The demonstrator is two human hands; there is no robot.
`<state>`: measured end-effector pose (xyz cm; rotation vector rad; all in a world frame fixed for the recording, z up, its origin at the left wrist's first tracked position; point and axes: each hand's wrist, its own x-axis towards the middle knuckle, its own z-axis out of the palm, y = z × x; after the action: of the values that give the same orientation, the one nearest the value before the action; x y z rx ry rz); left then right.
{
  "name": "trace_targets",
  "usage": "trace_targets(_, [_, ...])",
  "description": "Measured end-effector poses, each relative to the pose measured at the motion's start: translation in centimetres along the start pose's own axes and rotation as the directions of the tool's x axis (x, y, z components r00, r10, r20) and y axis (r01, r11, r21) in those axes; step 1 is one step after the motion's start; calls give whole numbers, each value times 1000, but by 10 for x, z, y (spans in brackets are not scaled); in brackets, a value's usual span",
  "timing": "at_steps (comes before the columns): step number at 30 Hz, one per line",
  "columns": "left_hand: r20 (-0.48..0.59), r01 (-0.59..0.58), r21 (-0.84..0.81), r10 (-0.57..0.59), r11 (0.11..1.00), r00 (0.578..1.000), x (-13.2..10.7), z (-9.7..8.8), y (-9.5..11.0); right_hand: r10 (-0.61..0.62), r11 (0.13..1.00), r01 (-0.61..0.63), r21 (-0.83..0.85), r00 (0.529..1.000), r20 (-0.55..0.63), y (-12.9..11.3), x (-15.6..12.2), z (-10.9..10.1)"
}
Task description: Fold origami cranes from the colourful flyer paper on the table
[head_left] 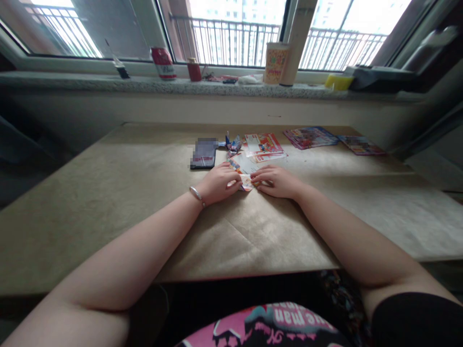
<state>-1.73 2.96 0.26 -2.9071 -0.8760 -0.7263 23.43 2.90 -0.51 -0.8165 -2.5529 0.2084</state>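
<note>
Small printed paper (247, 182) is between the two hands, right at the fingertips, low over or on the tabletop (119, 226); can't tell if it's lifted. Left hand (216, 184) has its thumb and index closed on the paper's left edge; right hand (277, 181) has its fingertips closed on the right edge. Firm pinch or just pressing down, can't tell. Middle of the paper shows in the gap between the fingers, pale with orange-yellow print.

Pose: both hands palm down, fingers bent, tips pointing in toward each other. Wrists low near the table, forearms running in from the lower corners to form a V. Silver bracelet (196, 193) on the left wrist.

Just beyond the fingers: white sheet (248, 165) with colored print, partly behind the hands. Beyond that, a folded paper figure (233, 144), blue and patterned. Dark phone (204, 153) lies past the left fingers, off to their left, screen blurred. Red-and-white leaflets (265, 145) lie past the right fingers; farther right, a fanned stack of cards (310, 137), then another card pile (361, 144).

Well past all fingers, windowsill (141, 86) with red-and-white can (163, 63), red bottle (194, 70), patterned cup (276, 63), yellow block (339, 82).
</note>
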Motion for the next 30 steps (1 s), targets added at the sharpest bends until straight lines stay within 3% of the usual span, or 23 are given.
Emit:
trace_targets(7, [-10,227,7,-227,974,974,-2,3,-7,6,1000,-6,31,1000,-2,-3,1,2])
trace_targets(13, [-10,257,90,-257,962,966,-1,3,-8,48,999,-48,7,999,-1,-5,3,3])
trace_targets(18, [40,375,210,-391,903,919,-1,2,-3,104,994,-104,-16,994,23,-9,4,1])
trace_targets(22, [56,384,293,-416,876,908,-1,0,0,175,982,-175,-66,985,-4,-16,4,-1])
trace_targets(30, [70,414,376,-471,829,879,0,-2,3,152,979,-150,-136,988,2,-22,6,-1])
